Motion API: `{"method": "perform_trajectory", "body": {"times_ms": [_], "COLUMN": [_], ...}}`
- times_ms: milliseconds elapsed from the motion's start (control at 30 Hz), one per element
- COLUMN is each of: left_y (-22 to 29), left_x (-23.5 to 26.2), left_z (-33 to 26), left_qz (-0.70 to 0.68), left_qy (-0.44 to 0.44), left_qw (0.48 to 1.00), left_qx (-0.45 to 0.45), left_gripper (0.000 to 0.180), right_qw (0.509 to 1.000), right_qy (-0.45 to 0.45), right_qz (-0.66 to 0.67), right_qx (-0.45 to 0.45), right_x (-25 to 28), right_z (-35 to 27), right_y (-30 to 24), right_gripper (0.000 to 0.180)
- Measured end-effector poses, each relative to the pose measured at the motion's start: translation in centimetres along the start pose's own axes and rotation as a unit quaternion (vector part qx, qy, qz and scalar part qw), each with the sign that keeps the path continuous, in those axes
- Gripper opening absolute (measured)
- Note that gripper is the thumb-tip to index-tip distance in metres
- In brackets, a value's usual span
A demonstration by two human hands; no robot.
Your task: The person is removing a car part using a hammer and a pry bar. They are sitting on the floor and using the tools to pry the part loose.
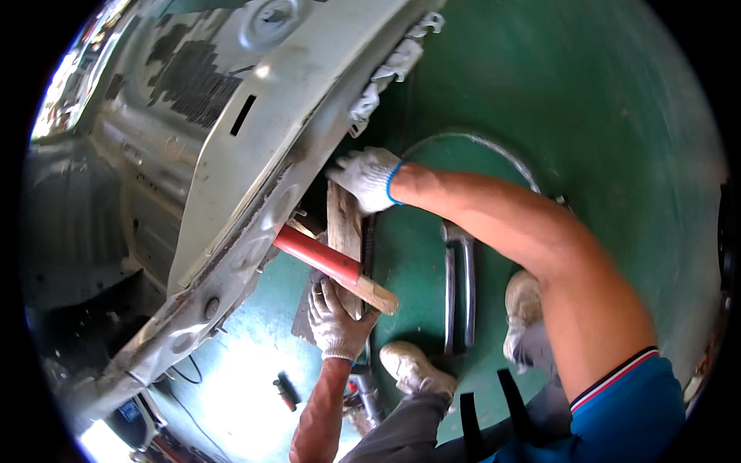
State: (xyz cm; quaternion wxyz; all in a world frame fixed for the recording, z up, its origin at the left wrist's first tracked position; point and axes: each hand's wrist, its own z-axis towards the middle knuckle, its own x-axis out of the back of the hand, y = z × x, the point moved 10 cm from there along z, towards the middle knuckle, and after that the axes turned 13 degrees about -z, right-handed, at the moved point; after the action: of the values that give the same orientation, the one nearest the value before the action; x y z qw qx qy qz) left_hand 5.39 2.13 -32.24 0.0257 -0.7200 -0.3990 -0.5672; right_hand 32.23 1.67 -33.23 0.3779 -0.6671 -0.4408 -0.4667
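Both my hands wear white knit gloves. My right hand is closed around the far end of a weathered wooden block, close beside the car body's lower edge. At the near end of the block, my left hand grips it, fingers on its left side and thumb on its right. Across the block lies a round bar, red along most of its length, with a bare wood end near my left thumb. Its other end meets the car body's edge. The underside of the block is hidden.
On the green floor lie a hammer, a metal bar beside it and a curved hose. A small red-and-dark tool lies at lower left. My shoes stand near the tools.
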Motion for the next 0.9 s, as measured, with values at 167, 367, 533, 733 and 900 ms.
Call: {"method": "perform_trajectory", "body": {"times_ms": [167, 367, 533, 733, 900], "left_y": [1.0, -6.1, -6.5, -3.5, -3.5], "left_x": [0.0, 2.5, 1.6, -1.0, -1.5], "left_z": [2.9, 3.6, 4.0, 1.8, 1.4], "left_qz": [0.024, 0.001, 0.023, 0.008, 0.018], "left_qy": [-0.009, 0.011, 0.029, 0.003, 0.007], "left_qw": [0.999, 1.000, 0.998, 0.997, 0.998], "left_qx": [-0.020, 0.025, 0.042, 0.071, 0.064], "left_gripper": [0.102, 0.097, 0.097, 0.097, 0.099], "right_qw": [0.982, 0.993, 0.997, 0.975, 0.988], "right_qy": [0.006, -0.037, -0.073, -0.082, -0.033], "right_qz": [0.186, 0.108, 0.020, -0.139, -0.118], "right_qx": [0.024, -0.015, 0.021, 0.153, 0.096], "right_x": [-1.0, -1.3, -3.1, -6.3, -5.5], "right_z": [-0.5, -0.8, -4.3, -9.4, -7.6], "right_y": [4.2, 4.3, 5.5, 7.2, 6.3], "right_gripper": [0.091, 0.104, 0.099, 0.048, 0.045]}}
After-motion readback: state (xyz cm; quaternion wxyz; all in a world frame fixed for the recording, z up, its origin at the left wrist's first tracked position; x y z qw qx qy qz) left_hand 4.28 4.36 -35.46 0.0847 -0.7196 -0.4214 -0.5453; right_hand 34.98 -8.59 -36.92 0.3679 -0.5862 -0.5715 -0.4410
